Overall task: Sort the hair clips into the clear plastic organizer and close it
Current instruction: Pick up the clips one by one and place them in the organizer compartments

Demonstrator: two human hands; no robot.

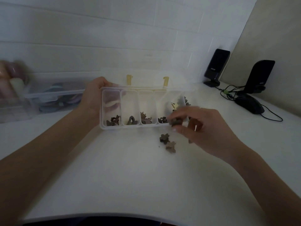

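Observation:
The clear plastic organizer is tilted toward me above the white table, its lid open at the back with two yellow latches. My left hand grips its left end. Small brown flower-shaped hair clips lie at the near ends of its compartments. My right hand pinches a dark brown hair clip at the organizer's near right corner. Two more clips lie on the table just below that corner. More clips show behind the organizer's right end.
A clear storage bin with colourful items stands at the left, blurred. Two black speakers, a black mouse and cables sit at the back right. A tiled wall runs behind.

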